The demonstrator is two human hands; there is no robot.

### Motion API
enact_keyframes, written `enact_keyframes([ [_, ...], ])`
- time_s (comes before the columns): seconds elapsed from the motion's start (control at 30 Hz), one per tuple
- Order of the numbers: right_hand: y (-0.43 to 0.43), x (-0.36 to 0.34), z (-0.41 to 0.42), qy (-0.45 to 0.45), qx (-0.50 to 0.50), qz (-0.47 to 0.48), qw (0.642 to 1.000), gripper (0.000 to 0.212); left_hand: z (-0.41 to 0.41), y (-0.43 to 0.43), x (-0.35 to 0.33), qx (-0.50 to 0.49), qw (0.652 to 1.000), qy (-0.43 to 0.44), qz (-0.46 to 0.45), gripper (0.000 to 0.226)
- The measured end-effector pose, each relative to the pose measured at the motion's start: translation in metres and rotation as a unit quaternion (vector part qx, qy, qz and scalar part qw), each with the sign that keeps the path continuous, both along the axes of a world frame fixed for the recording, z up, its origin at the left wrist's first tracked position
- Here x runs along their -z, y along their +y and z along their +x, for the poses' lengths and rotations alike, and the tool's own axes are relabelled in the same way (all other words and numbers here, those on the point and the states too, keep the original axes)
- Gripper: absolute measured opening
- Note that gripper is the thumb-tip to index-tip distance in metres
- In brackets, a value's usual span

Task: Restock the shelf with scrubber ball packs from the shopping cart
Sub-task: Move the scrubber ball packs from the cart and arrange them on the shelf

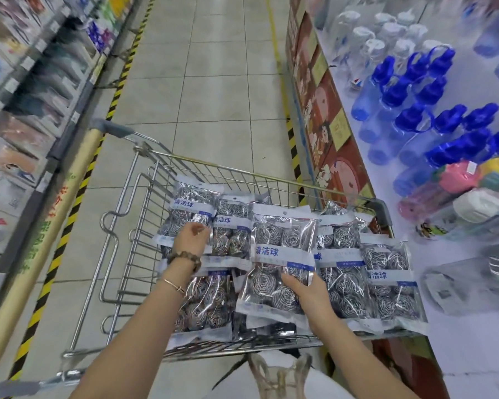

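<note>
Silver steel-wire balls glint through the clear bags of the scrubber ball packs [340, 283] heaped in the shopping cart [242, 169], which sits at our six o'clock and fills the lower middle of the view. Our left arm reaches in from seven o'clock, the wrist bent so the back of the left hand [192, 239] faces us, with its fingers bent down onto the right edge of the far-left pack [185, 208]. The fingertips are hidden behind the knuckles, so we cannot tell whether that hand pinches the pack or only touches it. A bead bracelet [185, 259] and a thin bangle [175, 286] ring that wrist. Our right arm comes in from five o'clock, and the right hand [307, 292] grips the lower right corner of the centre pack [280, 240], thumb [289, 279] laid across the front and the other fingers out of sight behind the bag. That pack lies tilted on top of the others. The white shelf [473, 326] runs along our three o'clock, just beside the cart, and one pack at the cart's right end overhangs the rim toward it. Blue-capped bottles [415, 82] crowd the shelf toward two o'clock, badly blurred. Shelving at nine o'clock is smeared too, its goods unreadable. Packs lower in the heap are largely covered.
</note>
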State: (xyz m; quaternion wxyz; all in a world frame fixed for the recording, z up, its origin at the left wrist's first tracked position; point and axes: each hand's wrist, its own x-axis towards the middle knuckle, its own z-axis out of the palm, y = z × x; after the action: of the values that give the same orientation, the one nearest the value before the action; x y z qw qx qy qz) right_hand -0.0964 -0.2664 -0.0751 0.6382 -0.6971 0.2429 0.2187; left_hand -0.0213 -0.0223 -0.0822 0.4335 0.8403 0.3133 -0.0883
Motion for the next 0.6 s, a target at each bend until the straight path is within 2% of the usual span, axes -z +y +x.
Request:
enact_keyframes([
  [0.1,0.001,0.005,0.0,-0.004,0.009,-0.008,1.0,0.032,0.022,0.037,0.008,0.008,0.993,0.005,0.119,0.033],
  [0.17,0.003,0.006,0.001,-0.016,0.016,-0.016,1.0,0.026,0.035,0.056,0.019,0.019,0.981,0.04,0.191,0.034],
  [0.3,0.012,0.009,0.001,-0.009,0.016,-0.066,0.998,0.034,0.049,0.065,0.029,0.044,0.958,0.128,0.254,0.048],
  [0.4,0.016,0.01,0.0,0.008,0.018,-0.073,0.997,0.057,0.056,0.061,0.026,0.041,0.953,0.166,0.249,0.062],
  [0.43,0.017,0.01,0.0,0.008,0.019,-0.076,0.997,0.058,0.06,0.062,0.03,0.033,0.955,0.166,0.245,0.062],
  [0.53,0.016,0.007,-0.002,0.002,0.023,-0.086,0.996,0.052,0.064,0.065,0.039,0.006,0.964,0.16,0.212,0.063],
  [0.6,0.015,0.004,-0.003,-0.008,0.027,-0.095,0.995,0.042,0.064,0.066,0.039,0.009,0.968,0.151,0.201,0.056],
])
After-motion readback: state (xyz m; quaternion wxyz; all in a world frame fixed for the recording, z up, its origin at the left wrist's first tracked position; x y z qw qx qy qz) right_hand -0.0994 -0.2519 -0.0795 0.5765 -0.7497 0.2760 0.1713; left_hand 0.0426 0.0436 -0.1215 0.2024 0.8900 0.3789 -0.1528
